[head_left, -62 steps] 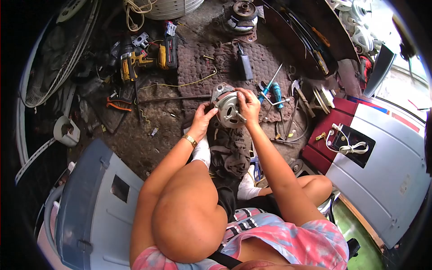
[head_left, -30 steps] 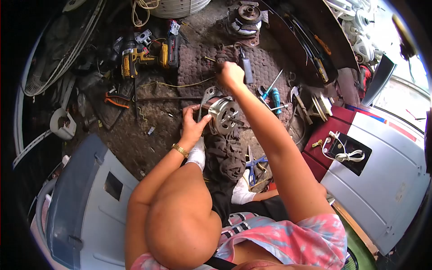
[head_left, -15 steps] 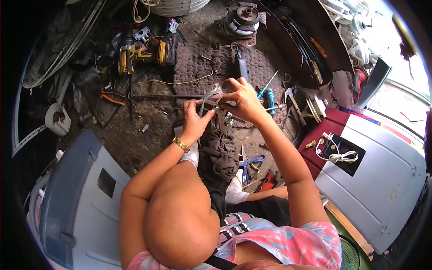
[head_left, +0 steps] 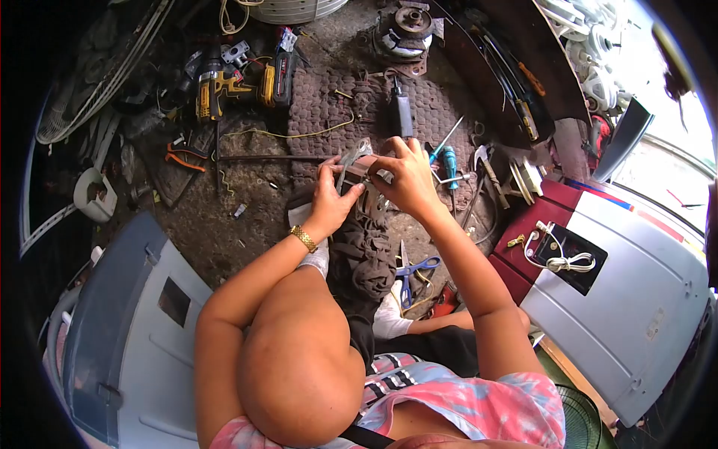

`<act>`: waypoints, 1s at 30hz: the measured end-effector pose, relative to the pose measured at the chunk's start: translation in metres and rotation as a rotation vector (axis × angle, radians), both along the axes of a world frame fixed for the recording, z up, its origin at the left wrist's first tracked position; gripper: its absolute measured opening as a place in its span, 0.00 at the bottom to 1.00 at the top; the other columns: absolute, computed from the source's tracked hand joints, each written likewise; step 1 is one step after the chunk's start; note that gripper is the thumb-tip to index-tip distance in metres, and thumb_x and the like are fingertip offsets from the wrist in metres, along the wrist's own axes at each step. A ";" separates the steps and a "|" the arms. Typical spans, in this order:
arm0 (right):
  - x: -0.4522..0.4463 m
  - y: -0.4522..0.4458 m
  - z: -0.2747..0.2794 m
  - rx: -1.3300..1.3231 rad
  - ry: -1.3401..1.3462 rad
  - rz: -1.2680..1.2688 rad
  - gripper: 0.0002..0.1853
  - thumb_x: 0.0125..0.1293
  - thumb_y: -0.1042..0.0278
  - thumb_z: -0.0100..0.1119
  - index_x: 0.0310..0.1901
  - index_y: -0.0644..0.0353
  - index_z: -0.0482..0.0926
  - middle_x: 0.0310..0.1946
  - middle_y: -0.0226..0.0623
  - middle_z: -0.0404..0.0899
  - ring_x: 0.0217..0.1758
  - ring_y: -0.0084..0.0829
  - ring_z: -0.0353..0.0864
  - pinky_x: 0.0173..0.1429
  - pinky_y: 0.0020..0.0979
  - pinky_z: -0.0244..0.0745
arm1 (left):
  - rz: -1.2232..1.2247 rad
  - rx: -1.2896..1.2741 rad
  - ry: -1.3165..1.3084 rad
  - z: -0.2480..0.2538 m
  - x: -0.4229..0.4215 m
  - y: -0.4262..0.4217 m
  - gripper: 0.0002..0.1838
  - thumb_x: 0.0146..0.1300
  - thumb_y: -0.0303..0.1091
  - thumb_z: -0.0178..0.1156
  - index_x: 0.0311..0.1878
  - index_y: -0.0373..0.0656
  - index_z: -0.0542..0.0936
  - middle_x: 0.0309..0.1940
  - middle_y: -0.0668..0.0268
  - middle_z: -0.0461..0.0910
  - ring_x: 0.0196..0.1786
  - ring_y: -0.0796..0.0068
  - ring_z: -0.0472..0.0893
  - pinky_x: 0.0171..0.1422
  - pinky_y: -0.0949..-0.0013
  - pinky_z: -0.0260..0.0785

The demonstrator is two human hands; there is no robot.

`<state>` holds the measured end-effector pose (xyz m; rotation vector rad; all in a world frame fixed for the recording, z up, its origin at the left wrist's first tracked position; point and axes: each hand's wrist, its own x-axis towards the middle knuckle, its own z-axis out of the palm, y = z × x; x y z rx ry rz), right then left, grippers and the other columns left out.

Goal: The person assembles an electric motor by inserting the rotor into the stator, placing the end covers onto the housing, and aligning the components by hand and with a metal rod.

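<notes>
My left hand (head_left: pixel 333 200), with a gold watch on its wrist, grips the left side of a grey and brown metal part (head_left: pixel 354 171). Its exact kind is unclear. My right hand (head_left: pixel 407 183) is bent over the part's right side, fingers curled and pinching at its edge; the fingertips partly cover what they touch. Below the part lies a bunched dark cloth (head_left: pixel 366 262). Just right of my right hand are a teal-handled screwdriver (head_left: pixel 449 163) and a hammer (head_left: pixel 490 176).
A yellow cordless drill (head_left: pixel 215 93) and its battery (head_left: pixel 278 81) lie at the upper left. A motor (head_left: pixel 404 36) stands beyond the woven mat (head_left: pixel 318 112). Blue-handled scissors (head_left: pixel 407 271) lie near my foot. Large appliance panels (head_left: pixel 621 299) flank me, one bearing a coiled white cable (head_left: pixel 572 260).
The part has turned in my hands, so more of its brown side shows. My right hand has shifted slightly down and its fingers have curled in; my left hand has moved a little right.
</notes>
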<state>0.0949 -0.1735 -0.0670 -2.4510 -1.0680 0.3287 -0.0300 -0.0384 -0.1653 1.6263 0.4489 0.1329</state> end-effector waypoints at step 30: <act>-0.030 -0.007 -0.008 0.082 0.008 -0.300 0.09 0.47 0.59 0.73 0.31 0.47 0.85 0.47 0.29 0.75 0.50 0.39 0.69 0.51 0.42 0.61 | 0.008 0.062 -0.087 0.003 0.006 -0.007 0.28 0.54 0.29 0.69 0.54 0.33 0.65 0.58 0.51 0.67 0.61 0.55 0.70 0.66 0.60 0.62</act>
